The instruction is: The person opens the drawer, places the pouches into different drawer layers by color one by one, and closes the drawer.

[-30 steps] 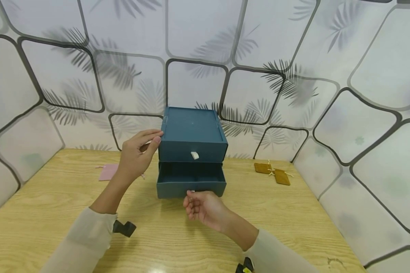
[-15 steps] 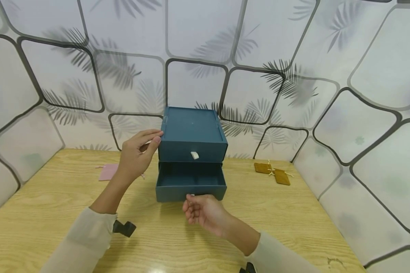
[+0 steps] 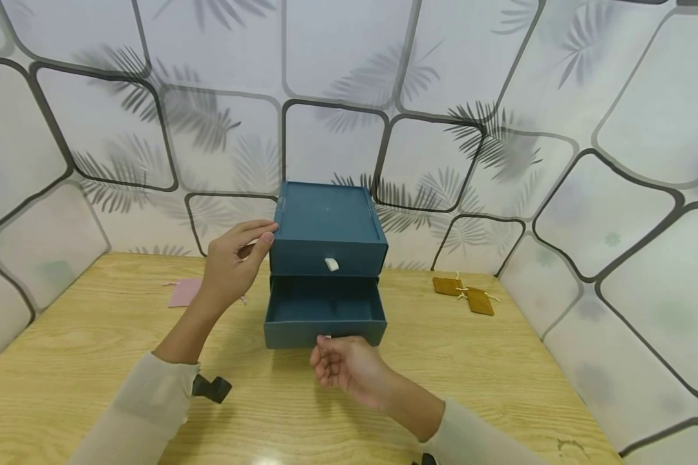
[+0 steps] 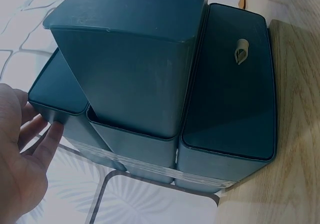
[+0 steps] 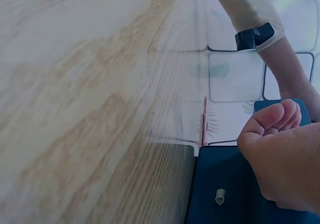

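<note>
A dark blue drawer cabinet (image 3: 328,210) stands on the table; the left wrist view shows three stacked drawers. Its middle drawer (image 3: 293,336) is pulled far out, and the part of the inside in view is bare. My right hand (image 3: 351,371) pinches the small white pull tab at the middle of that drawer's front, mostly hidden by the fingertips. My left hand (image 3: 232,268) rests its fingertips and thumb against the upper left front edge of the cabinet. The top drawer (image 3: 302,258) is closed, its white tab (image 3: 331,264) standing out. The bottom drawer (image 4: 227,84) is closed too.
A pink pouch (image 3: 183,293) lies behind the left forearm. Two brown drawstring pouches (image 3: 479,301) lie at the back right of the wooden table (image 3: 471,374). A patterned wall (image 3: 337,148) rises right behind the cabinet.
The middle drawer has slid further out toward me, with my right hand drawing back on its tab. My left hand has stayed in place on the cabinet.
</note>
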A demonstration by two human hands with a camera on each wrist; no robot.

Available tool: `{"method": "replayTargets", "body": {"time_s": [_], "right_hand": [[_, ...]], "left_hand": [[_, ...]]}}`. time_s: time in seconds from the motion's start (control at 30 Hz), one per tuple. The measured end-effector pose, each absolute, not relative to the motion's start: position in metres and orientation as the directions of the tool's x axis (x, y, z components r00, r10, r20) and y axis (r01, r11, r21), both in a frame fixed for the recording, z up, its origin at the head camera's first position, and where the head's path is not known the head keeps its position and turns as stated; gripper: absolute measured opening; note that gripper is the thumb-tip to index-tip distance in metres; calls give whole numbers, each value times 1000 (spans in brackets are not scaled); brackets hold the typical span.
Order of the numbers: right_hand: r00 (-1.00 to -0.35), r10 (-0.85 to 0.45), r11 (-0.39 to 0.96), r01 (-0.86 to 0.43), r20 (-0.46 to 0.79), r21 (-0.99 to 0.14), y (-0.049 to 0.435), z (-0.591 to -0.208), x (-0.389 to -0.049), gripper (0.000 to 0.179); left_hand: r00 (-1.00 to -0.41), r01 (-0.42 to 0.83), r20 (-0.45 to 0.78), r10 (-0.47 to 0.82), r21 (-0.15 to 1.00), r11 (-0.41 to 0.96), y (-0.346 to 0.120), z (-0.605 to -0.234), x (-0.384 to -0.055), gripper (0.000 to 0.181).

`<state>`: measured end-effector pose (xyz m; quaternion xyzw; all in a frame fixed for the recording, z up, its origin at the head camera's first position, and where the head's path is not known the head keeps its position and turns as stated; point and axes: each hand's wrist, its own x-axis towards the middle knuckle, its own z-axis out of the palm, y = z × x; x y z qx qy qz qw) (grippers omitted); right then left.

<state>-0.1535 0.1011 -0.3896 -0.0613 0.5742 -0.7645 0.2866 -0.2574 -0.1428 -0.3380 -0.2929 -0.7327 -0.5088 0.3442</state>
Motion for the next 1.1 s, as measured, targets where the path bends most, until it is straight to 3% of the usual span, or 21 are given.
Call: {"method": "replayTargets", "body": {"time_s": [1.1], "right_hand": [[-826,-509,-167,371,-242,-914,100,-389,-131,33]], "left_hand": [[-583,781,808,87,528,332,-142,-337,-256,24]]}}
